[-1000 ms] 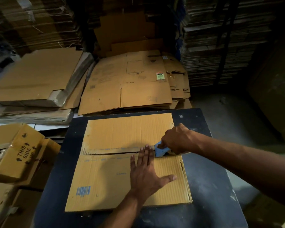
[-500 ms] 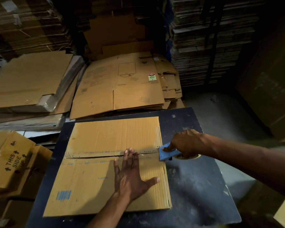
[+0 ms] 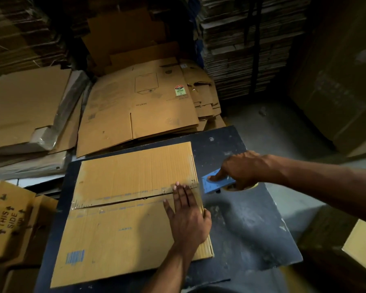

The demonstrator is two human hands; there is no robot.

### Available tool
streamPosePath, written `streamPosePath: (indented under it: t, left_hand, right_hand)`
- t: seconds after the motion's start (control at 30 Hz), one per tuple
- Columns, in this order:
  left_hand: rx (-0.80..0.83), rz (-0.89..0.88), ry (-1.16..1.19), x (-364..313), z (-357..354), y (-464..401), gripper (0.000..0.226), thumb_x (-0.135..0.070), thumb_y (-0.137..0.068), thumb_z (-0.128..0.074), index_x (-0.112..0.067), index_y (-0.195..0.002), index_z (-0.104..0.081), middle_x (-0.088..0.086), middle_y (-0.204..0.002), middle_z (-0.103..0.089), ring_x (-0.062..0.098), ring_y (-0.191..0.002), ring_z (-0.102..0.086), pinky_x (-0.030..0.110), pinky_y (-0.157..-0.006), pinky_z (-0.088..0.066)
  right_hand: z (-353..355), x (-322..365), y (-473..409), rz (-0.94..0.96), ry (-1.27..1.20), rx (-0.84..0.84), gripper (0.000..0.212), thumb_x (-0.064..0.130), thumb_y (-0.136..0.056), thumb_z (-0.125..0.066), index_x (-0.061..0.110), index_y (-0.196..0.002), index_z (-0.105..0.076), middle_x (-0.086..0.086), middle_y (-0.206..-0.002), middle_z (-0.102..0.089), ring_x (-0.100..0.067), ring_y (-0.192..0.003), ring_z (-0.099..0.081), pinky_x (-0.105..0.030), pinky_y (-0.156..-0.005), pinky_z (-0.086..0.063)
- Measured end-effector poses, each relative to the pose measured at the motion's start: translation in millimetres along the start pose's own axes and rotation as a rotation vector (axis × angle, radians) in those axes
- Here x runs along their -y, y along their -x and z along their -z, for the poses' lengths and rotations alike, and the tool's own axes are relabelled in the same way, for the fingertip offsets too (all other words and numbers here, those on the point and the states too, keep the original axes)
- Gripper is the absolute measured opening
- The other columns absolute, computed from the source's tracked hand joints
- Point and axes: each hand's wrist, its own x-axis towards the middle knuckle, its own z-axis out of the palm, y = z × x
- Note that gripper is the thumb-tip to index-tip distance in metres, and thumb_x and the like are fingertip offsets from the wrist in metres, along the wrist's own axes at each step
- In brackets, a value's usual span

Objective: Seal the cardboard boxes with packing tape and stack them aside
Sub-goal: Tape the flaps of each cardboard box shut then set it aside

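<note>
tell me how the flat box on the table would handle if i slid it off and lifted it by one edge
The box lies flat and thin, so it is probably light and would slide easily on the smooth table. Its seam still gapes along much of its length, so it may fold or sag there when lifted. The left hand pressing it suggests it shifts readily.

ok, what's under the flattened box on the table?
The flattened box lies on a dark table, bare at its right. The left hand presses it. What the box covers is hidden.

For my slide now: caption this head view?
Left hand presses box; right hand holds tape dispenser past its edge.
</note>
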Motion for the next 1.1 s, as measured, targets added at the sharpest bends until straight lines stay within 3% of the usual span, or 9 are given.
streamPosePath:
  t: [0.23,0.33,0.43,0.57,0.73,0.87,0.93,1.03,1.1]
  left_hand:
    - [-0.028,-0.01,0.001,1,-3,0,0.095,-0.055,-0.085,-0.044,0.002,-0.159,-0.025,0.027,-0.168,-0.015,0.041,-0.157,-0.014,0.071,-0.119,-0.017]
    - [0.016,0.019,0.012,-1,-3,0,0.096,-0.055,-0.085,-0.039,0.002,-0.161,-0.023,0.025,-0.169,-0.011,0.038,-0.159,-0.009,0.07,-0.12,-0.013]
    - [0.041,0.034,0.02,2,-4,-2,0.104,-0.062,-0.081,-0.03,-0.005,-0.164,-0.007,0.017,-0.171,0.007,0.031,-0.159,0.011,0.067,-0.122,-0.003]
    - [0.083,-0.028,-0.01,7,6,-4,0.105,-0.069,-0.076,-0.028,-0.033,-0.159,0.027,0.011,-0.167,0.027,0.028,-0.156,0.027,0.063,-0.121,0.004]
    - [0.126,-0.05,-0.093,2,15,-5,0.102,-0.064,-0.081,-0.042,-0.037,-0.162,0.014,0.019,-0.171,0.016,0.033,-0.157,0.019,0.069,-0.119,-0.009]
    - [0.165,-0.029,-0.125,-3,17,-5,0.099,-0.061,-0.082,-0.039,-0.035,-0.163,0.013,0.021,-0.169,0.019,0.033,-0.158,0.018,0.07,-0.119,-0.009]
    - [0.175,-0.028,-0.152,-2,17,-6,0.099,-0.061,-0.083,-0.037,-0.034,-0.162,0.017,0.022,-0.169,0.019,0.033,-0.158,0.017,0.07,-0.119,-0.01]
    - [0.166,-0.043,-0.174,-2,18,-4,0.099,-0.065,-0.084,-0.033,-0.031,-0.162,0.018,0.024,-0.169,0.017,0.036,-0.158,0.015,0.07,-0.117,-0.013]
    - [0.183,-0.048,-0.203,-2,20,-5,0.1,-0.067,-0.085,-0.032,-0.03,-0.16,0.023,0.025,-0.168,0.017,0.038,-0.157,0.015,0.07,-0.118,-0.015]
  right_hand:
    - [-2,-26,32,-0.07,-0.01,0.086,0.068,0.044,-0.099,-0.065,0.057,-0.154,-0.027,0.005,-0.137,-0.056,-0.02,-0.119,-0.059,-0.033,-0.082,-0.042]
    - [-8,-22,33,-0.069,0.018,0.091,0.065,0.043,-0.099,-0.064,0.054,-0.153,-0.031,0.006,-0.137,-0.057,-0.021,-0.119,-0.06,-0.036,-0.086,-0.05]
    - [-18,-10,15,-0.059,0.057,0.067,0.05,0.044,-0.098,-0.063,0.044,-0.146,-0.048,0.004,-0.132,-0.063,-0.025,-0.117,-0.063,-0.042,-0.091,-0.057]
    - [-28,6,-16,-0.118,-0.087,0.082,0.039,0.046,-0.1,-0.061,0.033,-0.137,-0.061,0.003,-0.129,-0.066,-0.025,-0.113,-0.066,-0.038,-0.089,-0.054]
    - [-37,14,-43,-0.21,-0.118,0.103,0.033,0.04,-0.097,-0.066,0.03,-0.129,-0.066,0.003,-0.126,-0.066,-0.023,-0.113,-0.064,-0.036,-0.079,-0.042]
    - [-34,21,-65,-0.295,-0.155,0.107,0.03,0.031,-0.099,-0.062,0.025,-0.128,-0.065,0.001,-0.128,-0.064,-0.025,-0.105,-0.057,-0.035,-0.079,-0.039]
    - [-37,26,-71,-0.218,0.056,0.155,0.038,0.038,-0.096,-0.062,0.025,-0.132,-0.063,0.0,-0.132,-0.063,-0.025,-0.11,-0.057,-0.033,-0.076,-0.04]
    - [-61,29,-73,0.018,0.517,0.404,0.055,0.055,-0.09,-0.059,0.022,-0.134,-0.06,-0.004,-0.128,-0.063,-0.026,-0.121,-0.056,-0.035,-0.087,-0.047]
    - [-80,15,-59,-0.079,0.484,0.422,0.047,0.05,-0.091,-0.064,0.026,-0.131,-0.062,-0.002,-0.131,-0.063,-0.025,-0.122,-0.057,-0.035,-0.071,-0.046]
